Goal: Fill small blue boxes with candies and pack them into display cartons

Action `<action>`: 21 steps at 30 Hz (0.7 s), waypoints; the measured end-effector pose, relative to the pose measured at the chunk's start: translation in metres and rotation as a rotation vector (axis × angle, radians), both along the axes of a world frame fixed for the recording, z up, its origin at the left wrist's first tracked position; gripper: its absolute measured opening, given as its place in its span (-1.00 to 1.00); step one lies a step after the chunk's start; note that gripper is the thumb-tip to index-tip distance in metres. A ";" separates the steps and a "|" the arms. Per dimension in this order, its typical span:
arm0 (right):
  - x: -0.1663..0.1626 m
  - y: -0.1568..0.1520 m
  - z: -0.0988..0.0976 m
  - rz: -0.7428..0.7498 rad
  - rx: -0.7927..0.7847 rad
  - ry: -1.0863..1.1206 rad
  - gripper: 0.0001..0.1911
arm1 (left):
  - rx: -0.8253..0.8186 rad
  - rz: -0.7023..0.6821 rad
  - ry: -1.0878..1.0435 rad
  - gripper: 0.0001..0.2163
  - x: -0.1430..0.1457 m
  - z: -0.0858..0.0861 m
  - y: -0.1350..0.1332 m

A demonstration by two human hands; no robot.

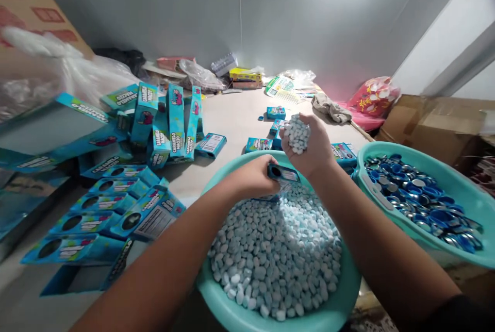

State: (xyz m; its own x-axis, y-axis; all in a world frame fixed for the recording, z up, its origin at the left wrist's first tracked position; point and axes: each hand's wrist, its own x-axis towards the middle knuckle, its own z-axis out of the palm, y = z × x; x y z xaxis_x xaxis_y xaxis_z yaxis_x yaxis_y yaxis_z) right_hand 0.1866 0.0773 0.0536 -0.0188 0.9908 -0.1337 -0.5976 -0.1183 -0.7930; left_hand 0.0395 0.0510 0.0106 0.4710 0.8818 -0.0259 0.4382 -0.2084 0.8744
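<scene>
A teal basin [216,291] in front of me is heaped with small pale blue and white candies [278,249]. Over its far rim my left hand [253,175] grips a small blue box [282,173] with its open end towards the right. My right hand [309,144] is raised just above it, palm up and cupped round a handful of candies [297,133].
A second teal basin [460,187] at the right holds several blue round caps. Small blue boxes [266,144] lie beyond the hands. Larger blue cartons [170,120] stand and lie on the left of the table [235,115]. Bags, a rag and cardboard boxes line the back and right.
</scene>
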 end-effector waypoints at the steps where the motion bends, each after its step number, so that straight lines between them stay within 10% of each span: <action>1: 0.001 0.002 -0.003 -0.005 -0.001 -0.010 -0.72 | -0.014 0.038 -0.023 -0.74 0.000 -0.003 0.001; 10: -0.011 0.012 -0.029 0.058 0.075 -0.075 -0.67 | 0.049 0.144 -0.145 -0.66 0.017 -0.035 0.016; 21: -0.016 0.009 -0.033 0.043 0.126 -0.125 -0.76 | 0.091 0.212 -0.055 -0.74 0.022 -0.032 0.014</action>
State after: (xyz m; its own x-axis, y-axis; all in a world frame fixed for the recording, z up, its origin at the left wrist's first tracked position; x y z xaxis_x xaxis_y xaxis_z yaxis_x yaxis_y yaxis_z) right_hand 0.1702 0.0865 0.0207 -0.0526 0.9985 -0.0121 -0.4897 -0.0364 -0.8711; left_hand 0.0613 0.0652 -0.0210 0.2731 0.9588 0.0785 0.4328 -0.1954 0.8800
